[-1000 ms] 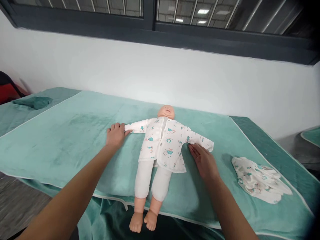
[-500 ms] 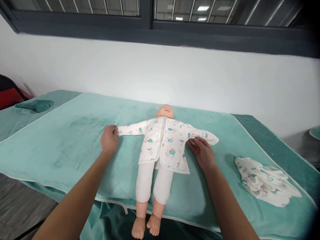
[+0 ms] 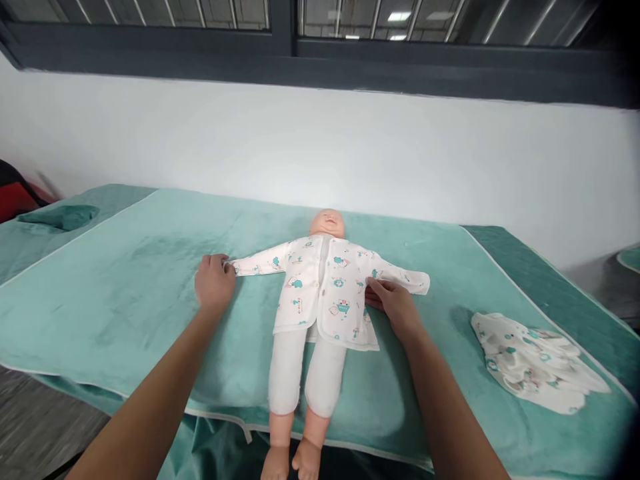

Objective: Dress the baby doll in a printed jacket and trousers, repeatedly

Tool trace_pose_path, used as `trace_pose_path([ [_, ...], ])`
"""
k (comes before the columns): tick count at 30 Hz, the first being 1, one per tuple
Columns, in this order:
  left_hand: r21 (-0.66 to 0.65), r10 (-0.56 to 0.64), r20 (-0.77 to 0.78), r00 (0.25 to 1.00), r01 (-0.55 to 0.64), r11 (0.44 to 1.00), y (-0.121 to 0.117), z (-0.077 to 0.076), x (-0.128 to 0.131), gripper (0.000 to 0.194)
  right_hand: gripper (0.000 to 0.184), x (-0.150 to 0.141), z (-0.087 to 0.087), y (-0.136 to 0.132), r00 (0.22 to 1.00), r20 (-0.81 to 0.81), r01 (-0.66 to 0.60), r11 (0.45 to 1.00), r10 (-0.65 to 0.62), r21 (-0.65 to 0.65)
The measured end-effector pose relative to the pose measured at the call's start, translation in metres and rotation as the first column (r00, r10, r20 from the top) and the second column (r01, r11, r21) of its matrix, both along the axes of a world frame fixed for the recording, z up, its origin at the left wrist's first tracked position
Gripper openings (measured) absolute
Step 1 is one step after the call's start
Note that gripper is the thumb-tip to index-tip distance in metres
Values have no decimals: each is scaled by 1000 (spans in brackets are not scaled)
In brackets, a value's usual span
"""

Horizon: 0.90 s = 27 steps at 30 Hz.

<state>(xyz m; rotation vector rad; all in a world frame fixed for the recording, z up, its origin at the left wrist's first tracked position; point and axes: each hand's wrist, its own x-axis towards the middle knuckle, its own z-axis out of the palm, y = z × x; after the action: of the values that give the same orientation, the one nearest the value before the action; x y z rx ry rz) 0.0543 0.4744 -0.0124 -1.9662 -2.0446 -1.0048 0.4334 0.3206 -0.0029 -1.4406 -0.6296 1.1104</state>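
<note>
A baby doll point(image 3: 327, 223) lies on its back on a teal towel point(image 3: 140, 280), its feet hanging over the near edge. It wears a white printed shirt point(image 3: 325, 290) and white leggings. My left hand point(image 3: 214, 281) pinches the cuff of the doll's outstretched sleeve at the left. My right hand point(image 3: 393, 303) rests by the other sleeve near the armpit, fingers curled onto the shirt fabric.
A second printed white garment point(image 3: 537, 363) lies crumpled on the towel at the right. A dark green cloth point(image 3: 60, 217) sits at the far left. A white wall and dark window frame rise behind the table. Grey floor shows at lower left.
My left hand drew the left sleeve outward and now grips its cuff. My right hand slid inward along the right sleeve toward the doll's armpit.
</note>
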Motion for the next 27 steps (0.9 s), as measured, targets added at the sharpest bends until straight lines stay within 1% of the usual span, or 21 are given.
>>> trace_pose_path([
  [2, 8, -4, -5, 1000, 4, 1000, 1, -1, 0, 27, 24, 0, 4, 1, 995, -66, -80, 997, 79, -9],
  [5, 20, -3, -5, 1000, 3, 1000, 2, -3, -1, 26, 26, -2, 9, 2, 957, -211, -196, 980, 199, 36],
  [8, 36, -7, 0, 1000, 7, 999, 2, -4, -2, 25, 25, -9, 9, 4, 938, -263, -213, 974, 227, 79],
  [10, 41, -10, -2, 1000, 10, 999, 2, -5, -3, 25, 26, -15, 7, 6, 950, -232, -186, 975, 210, 121],
  [13, 33, -16, -2, 1000, 16, 999, 2, -4, -3, 25, 31, -23, 2, 10, 980, -144, -108, 974, 138, 199],
  [15, 25, -22, 0, 1000, 22, 999, 2, -4, -2, 25, 32, -27, -2, 11, 997, -38, -56, 975, 65, 215],
  [17, 29, -22, 6, 1000, 22, 999, 3, -4, -2, 25, 31, -29, -4, 11, 996, 92, -14, 978, -6, 207],
  [18, 34, -20, 12, 1000, 20, 999, 2, -4, -2, 24, 30, -30, -3, 11, 992, 121, 1, 979, -27, 206],
  [19, 41, -19, 19, 1000, 18, 999, 2, -4, -2, 24, 29, -31, -2, 11, 994, 103, 14, 978, -37, 209],
  [20, 46, -18, 26, 999, 17, 999, 2, -5, -3, 24, 27, -31, 0, 11, 999, 35, 23, 976, -31, 214],
  [22, 53, -18, 37, 999, 16, 998, 2, -6, -3, 23, 26, -32, 5, 11, 985, -170, 32, 974, 7, 225],
  [24, 59, -17, 41, 999, 14, 998, 2, -7, -4, 23, 28, -31, 9, 12, 946, -317, 15, 972, 62, 236],
  [27, 64, -34, 40, 999, 31, 997, 2, -8, -4, 22, 31, -27, 12, 12, 912, -376, -68, 965, 164, 254],
])
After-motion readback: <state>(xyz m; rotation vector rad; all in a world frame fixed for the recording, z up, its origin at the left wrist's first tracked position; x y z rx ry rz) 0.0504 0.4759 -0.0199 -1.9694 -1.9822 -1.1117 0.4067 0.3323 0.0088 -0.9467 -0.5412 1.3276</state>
